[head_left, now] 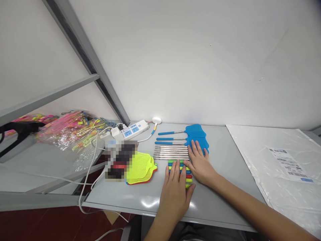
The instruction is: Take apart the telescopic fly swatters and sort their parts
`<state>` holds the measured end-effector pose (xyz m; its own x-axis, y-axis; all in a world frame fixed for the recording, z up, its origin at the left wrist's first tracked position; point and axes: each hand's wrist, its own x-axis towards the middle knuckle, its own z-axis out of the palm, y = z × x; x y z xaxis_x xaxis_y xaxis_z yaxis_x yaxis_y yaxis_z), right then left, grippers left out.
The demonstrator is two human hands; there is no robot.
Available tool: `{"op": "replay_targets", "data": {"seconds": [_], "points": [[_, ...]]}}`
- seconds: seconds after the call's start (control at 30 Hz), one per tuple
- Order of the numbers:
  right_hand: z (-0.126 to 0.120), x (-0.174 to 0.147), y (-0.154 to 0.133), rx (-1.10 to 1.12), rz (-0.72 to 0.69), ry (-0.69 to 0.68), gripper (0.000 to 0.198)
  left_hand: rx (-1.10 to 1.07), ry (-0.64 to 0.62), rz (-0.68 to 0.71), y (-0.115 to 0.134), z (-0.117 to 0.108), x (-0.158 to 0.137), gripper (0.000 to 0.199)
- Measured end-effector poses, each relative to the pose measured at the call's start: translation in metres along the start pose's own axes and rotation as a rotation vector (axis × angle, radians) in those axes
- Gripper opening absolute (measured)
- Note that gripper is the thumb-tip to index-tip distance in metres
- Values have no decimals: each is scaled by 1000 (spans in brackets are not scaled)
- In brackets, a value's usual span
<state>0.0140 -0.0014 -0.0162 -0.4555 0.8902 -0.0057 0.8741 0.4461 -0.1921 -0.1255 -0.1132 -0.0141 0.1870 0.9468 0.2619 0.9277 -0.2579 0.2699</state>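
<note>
My left hand (175,192) lies flat across a row of coloured handle grips (189,180) in green, blue, yellow and red, partly hiding them. My right hand (200,164) is open with fingers apart, its thumb by the upper grips and its fingertips over the lower edge of the blue swatter heads (194,130). Just above the grips, several thin metal rods (170,152) lie side by side, their right ends close to my right hand. Beyond them are three assembled fly swatters with blue handles (165,139). Left of the rods, yellow swatter heads (141,167) are stacked over red and blue ones.
A pixelated dark item (120,164) overlaps the yellow heads. Behind it sit a white power strip (135,130) and a small white device (156,119); cables hang off the left table edge. A white plastic package (283,167) covers the right side. Bagged colourful goods (75,129) lie on the left shelf.
</note>
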Motion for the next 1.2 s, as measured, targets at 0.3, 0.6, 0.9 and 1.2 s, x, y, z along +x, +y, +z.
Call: {"op": "replay_targets", "data": {"seconds": [0.3,0.6,0.9,1.2], "points": [[-22,17,20,36,-143,105,53,23,-44,-8,0,1,-1,55],[-48,108,-31,-43,-453,-68,27,6,-46,-39,2,1,-2,55],[-56,127,-42,-95,-478,-222,24,41,-74,-48,4,1,-1,59],[-114,89,-27,-69,-339,-80,18,137,-65,-24,2,5,2,75]]}}
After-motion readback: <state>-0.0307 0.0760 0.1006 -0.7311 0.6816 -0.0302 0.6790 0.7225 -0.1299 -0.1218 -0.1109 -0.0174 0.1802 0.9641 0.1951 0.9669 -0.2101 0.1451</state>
